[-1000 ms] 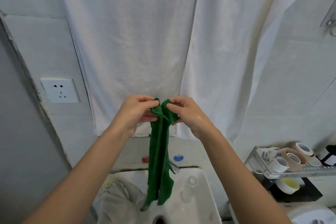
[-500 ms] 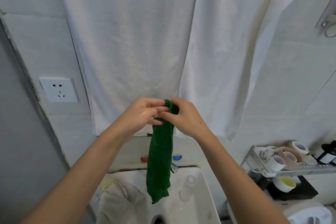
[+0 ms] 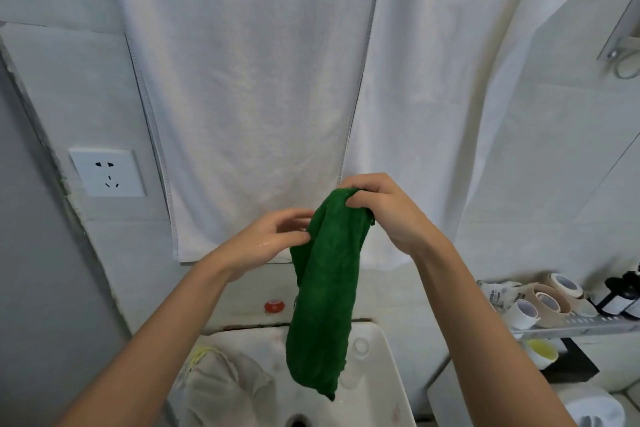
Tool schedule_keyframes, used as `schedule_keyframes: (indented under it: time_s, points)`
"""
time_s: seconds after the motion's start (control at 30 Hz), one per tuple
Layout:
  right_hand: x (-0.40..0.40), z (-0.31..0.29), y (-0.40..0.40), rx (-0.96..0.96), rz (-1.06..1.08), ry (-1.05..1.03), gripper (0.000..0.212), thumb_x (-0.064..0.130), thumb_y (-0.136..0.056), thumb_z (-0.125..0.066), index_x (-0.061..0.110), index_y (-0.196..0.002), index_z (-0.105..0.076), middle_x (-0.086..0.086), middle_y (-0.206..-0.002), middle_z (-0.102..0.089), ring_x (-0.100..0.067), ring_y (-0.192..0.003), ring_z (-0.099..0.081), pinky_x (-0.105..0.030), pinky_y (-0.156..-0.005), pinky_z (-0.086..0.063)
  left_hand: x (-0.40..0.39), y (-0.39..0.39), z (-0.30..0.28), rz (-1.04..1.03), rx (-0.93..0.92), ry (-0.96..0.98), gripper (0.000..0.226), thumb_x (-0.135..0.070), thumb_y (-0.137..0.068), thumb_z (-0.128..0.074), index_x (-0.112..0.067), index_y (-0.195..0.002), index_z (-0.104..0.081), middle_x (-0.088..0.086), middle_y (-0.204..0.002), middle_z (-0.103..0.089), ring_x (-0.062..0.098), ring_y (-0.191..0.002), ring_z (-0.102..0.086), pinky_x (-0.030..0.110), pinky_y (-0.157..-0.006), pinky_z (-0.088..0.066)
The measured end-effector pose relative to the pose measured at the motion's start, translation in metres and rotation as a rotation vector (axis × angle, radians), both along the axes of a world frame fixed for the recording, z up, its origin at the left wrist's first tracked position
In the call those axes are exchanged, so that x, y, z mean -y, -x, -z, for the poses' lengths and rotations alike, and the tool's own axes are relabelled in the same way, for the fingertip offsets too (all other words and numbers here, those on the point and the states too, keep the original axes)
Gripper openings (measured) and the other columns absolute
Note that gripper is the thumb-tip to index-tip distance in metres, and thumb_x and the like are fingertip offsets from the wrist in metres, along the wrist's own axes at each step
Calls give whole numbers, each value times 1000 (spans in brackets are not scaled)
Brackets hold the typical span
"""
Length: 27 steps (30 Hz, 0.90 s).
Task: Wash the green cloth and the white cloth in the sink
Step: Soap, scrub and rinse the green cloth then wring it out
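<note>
Green cloth [image 3: 322,295] hangs in a long bunched fold above the sink [image 3: 391,374], its lower tip dangling over the basin, apart from it. Behind it two big white towels [image 3: 242,97] hang down the tiled wall, side by side, their lower edges level with the person's hands. The sink sits low in the picture, white and wet, with a drain hole at its near edge. In its left part lies the white cloth [image 3: 225,381], crumpled, with a bit of yellow trim showing at its upper left. A clear bottle [image 3: 360,347] stands in the right part of the sink, just beside the green cloth's hanging end.

At right a metal shelf [image 3: 571,321] carries rolls of tape [image 3: 550,298], a tube and dark bottles; a small bowl with something yellow sits under it. A wall socket [image 3: 107,173] is at left.

The right hand [image 3: 377,208] holds the cloth's top, its grip clamped on the bunched upper edge with curled fingers. The left hand [image 3: 273,239], lower and wet, pinches the cloth's left edge between thumb and fingertips. A small red cap [image 3: 274,306] shows on the ledge behind the sink.
</note>
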State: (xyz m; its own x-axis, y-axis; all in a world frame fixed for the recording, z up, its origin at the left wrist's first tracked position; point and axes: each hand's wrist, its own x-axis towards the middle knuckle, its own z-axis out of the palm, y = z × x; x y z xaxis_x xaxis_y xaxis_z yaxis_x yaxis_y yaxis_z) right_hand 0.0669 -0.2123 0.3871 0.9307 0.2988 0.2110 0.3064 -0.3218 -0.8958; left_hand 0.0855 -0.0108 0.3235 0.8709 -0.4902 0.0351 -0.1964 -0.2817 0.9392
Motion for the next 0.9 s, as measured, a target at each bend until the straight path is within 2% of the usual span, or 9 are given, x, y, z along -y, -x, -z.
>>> schedule_keyframes:
  time_s: [0.13,0.23,0.4,0.53,0.6,0.67,0.77,0.83,0.9]
  points:
    - [7,-2,0,-30,9,-52,33,-12,-84,-41,6,-65,-60,8,-54,-56,-4,-52,-50,-12,-49,-36,-3,3,4,86,-120,-22,26,-31,-89,-60,-16,-110,-66,4,-107,-70,21,-102,-64,40,-89,-54]
    - [13,0,-1,-29,18,-83,23,-3,-80,-45,4,-65,-60,2,-57,-55,-9,-54,-49,-14,-49,-36,-11,1,7,71,-135,1,17,-27,-86,-66,-14,-96,-68,5,-95,-69,20,-92,-65,41,-85,-55]
    - [22,3,-4,-36,78,-53,25,-11,-85,-41,-6,-73,-62,-4,-58,-53,-7,-51,-48,-14,-48,-35,-18,1,3,15,-55,-25,4,-10,-89,-63,-9,-92,-65,3,-87,-67,17,-83,-64,36,-76,-57]
    - [25,7,-5,-69,106,-71,21,-7,-82,-43,-9,-74,-62,-6,-59,-53,-9,-52,-47,-15,-47,-33,-22,2,-3,97,10,-123,13,-12,-82,-66,-11,-95,-65,11,-87,-66,18,-79,-63,36,-72,-57]
    - [26,8,-7,-78,116,-68,20,-6,-82,-43,-12,-75,-61,-9,-62,-52,-12,-53,-46,-18,-47,-32,-19,2,-4,80,78,-200,14,-10,-82,-63,-13,-95,-67,14,-90,-67,17,-78,-63,37,-72,-56]
    - [27,9,-8,-89,126,-60,21,-9,-83,-41,-14,-77,-61,-11,-64,-53,-12,-53,-48,-16,-47,-34,-17,1,-4,-9,204,-300,18,-3,-88,-59,-14,-95,-72,6,-85,-71,17,-78,-66,39,-76,-55]
    - [30,9,-10,-96,144,-37,22,-9,-83,-41,-15,-80,-62,-12,-66,-54,-10,-52,-49,-14,-47,-35,-18,0,-9,-172,427,-441,23,-4,-92,-55,-14,-100,-75,-7,-77,-70,5,-73,-66,27,-72,-53]
    - [32,9,-12,-100,169,-14,23,-9,-83,-41,-12,-78,-63,-9,-62,-54,-9,-51,-49,-14,-48,-35,-20,0,-16,-229,555,-472,24,-6,-93,-54,-16,-102,-74,-10,-74,-67,4,-72,-64,23,-69,-49]
    - [32,9,-13,-99,210,-8,25,-7,-81,-41,-4,-72,-64,-5,-60,-55,-10,-54,-50,-19,-51,-36,-21,1,-23,-269,634,-441,23,-8,-93,-54,-17,-101,-73,-10,-75,-67,8,-71,-63,29,-70,-51]
